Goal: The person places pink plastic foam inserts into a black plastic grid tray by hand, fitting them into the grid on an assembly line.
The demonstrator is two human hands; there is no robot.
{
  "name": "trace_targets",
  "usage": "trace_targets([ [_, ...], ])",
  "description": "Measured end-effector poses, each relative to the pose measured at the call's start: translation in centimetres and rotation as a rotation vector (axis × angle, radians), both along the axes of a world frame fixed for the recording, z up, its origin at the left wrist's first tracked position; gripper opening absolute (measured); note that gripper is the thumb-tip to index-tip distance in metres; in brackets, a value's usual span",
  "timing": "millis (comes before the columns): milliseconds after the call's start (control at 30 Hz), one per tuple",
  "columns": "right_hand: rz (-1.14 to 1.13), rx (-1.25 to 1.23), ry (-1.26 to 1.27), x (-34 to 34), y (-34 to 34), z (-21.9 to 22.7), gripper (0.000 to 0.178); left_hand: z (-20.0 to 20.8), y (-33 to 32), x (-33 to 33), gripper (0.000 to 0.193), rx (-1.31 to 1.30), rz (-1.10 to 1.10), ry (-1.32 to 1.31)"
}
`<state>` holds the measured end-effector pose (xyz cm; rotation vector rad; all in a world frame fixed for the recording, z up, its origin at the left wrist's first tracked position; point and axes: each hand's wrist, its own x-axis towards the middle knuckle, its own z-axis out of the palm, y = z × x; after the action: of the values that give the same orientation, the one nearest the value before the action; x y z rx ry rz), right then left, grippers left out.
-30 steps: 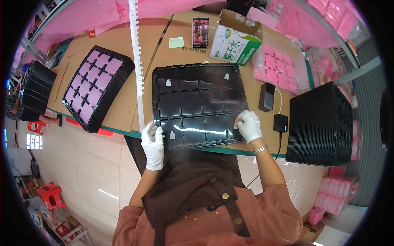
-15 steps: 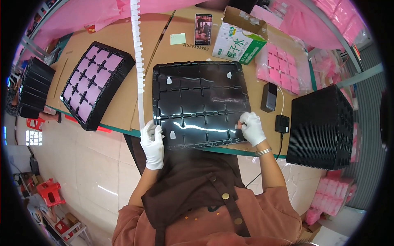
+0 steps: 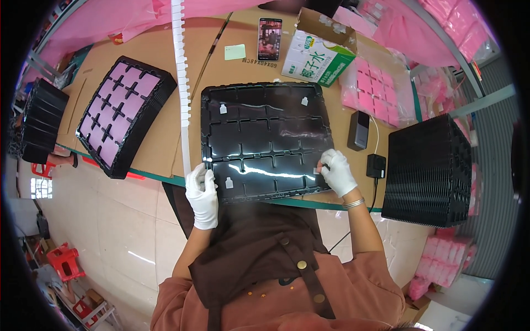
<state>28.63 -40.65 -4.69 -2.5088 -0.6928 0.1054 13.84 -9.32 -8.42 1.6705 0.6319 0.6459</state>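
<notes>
A shiny black plastic tray (image 3: 255, 132) with shallow compartments lies before me at the table's front edge. Small white stickers show at its far left (image 3: 223, 108), far right (image 3: 305, 101) and near left (image 3: 229, 182). My left hand (image 3: 202, 197), white-gloved, grips the tray's left rim by the near corner, its fingers bent over the edge. Over the near right corner, my right hand (image 3: 338, 174), also gloved, has thumb and forefinger pinched on another small white sticker (image 3: 316, 171), low against the surface. Whether that sticker touches the tray I cannot tell.
Black trays stand in a tall stack (image 3: 425, 171) at right. Tilted at left are trays with pink foam (image 3: 124, 91). Beyond are a phone (image 3: 269, 38), a carton (image 3: 320, 55), bagged pink foam sheets (image 3: 372, 88), a power bank (image 3: 358, 131) and an adapter (image 3: 376, 165). A white notched strip (image 3: 182, 83) runs alongside.
The whole view has shifted slightly, so everything sits a little further left. Both hands keep their places on the tray, the right one still pinching at the near right corner.
</notes>
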Motion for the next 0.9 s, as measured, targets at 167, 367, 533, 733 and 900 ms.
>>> trace_targets([
  [167,-0.179,-0.376,0.021,-0.6,2.5,1.0,0.007,0.0,-0.1,0.0,0.025,-0.014,-0.006,0.011],
  [367,-0.284,-0.665,0.025,-0.1,4.7,0.6,0.021,0.1,-0.2,0.0,0.024,0.020,0.004,0.000],
  [533,-0.281,-0.307,0.158,1.5,2.2,0.1,0.025,0.4,-0.3,0.0,0.023,0.009,-0.004,-0.031],
  [733,-0.307,-0.298,0.156,-0.5,2.7,0.6,0.018,0.5,-0.3,0.0,0.023,0.051,-0.020,-0.046],
  [900,-0.285,-0.367,0.118,0.3,3.7,2.0,0.012,0.3,-0.1,0.0,0.024,0.036,-0.012,-0.051],
])
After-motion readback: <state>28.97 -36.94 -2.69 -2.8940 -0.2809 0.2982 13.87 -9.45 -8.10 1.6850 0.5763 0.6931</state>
